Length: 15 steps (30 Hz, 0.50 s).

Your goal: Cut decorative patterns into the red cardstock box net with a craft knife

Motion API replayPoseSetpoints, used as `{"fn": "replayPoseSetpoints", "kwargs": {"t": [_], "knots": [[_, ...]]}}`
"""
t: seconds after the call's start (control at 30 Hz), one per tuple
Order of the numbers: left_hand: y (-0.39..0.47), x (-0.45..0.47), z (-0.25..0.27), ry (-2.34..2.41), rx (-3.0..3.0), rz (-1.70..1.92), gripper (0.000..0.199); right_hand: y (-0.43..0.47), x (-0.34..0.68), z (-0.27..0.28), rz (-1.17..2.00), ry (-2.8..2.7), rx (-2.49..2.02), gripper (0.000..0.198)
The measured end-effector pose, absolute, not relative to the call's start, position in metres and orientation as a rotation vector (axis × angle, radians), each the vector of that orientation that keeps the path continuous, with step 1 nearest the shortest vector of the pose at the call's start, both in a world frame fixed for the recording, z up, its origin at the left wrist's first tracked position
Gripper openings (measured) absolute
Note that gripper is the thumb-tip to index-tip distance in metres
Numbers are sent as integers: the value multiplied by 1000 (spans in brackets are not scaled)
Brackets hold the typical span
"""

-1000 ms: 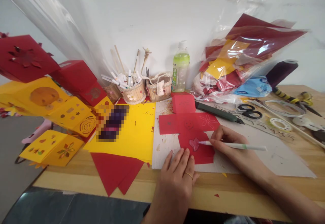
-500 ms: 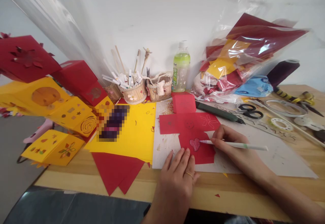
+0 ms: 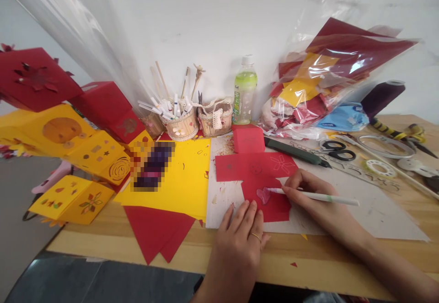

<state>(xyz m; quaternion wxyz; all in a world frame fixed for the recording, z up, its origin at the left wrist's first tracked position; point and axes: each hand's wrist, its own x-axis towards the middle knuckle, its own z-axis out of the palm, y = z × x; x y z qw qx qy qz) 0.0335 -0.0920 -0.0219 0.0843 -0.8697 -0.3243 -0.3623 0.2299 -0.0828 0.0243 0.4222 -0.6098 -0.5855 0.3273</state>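
A cross-shaped piece of red paper [image 3: 252, 188] lies on a pale board [image 3: 363, 216]. A smiling face, a flower outline and a pinkish heart [image 3: 264, 195] are drawn on it. My left hand [image 3: 242, 234] rests flat on the paper's lower left edge, fingers stretched out. Between the fingers of my right hand [image 3: 310, 193] is a white marker pen [image 3: 329, 197] with a green band. Its tip touches the upper right of the heart.
Left are yellow paper sheets [image 3: 192, 179], red triangles [image 3: 157, 229] and cut-out paper boxes [image 3: 75, 197]. Behind stand a basket of markers [image 3: 180, 127] and a drink bottle [image 3: 244, 92]. A green cutter [image 3: 295, 151], scissors [image 3: 338, 149] and a stuffed plastic bag [image 3: 318, 88] are at right.
The marker tip has shifted slightly left and up along the heart's edge, and my right hand has moved a little with it. My left hand has stayed still.
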Motion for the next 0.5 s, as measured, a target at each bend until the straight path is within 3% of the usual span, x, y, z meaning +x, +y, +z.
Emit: {"fn": "replayPoseSetpoints", "kwargs": {"t": [0.33,0.5], "knots": [[-91,34,-21,-966,-2571,-1111,27,-82,230,27,773,-1438,-1563,26],[-92,34,-22,-958,-2586,-1097,25,-83,225,35,747,-1338,-1592,36]]}}
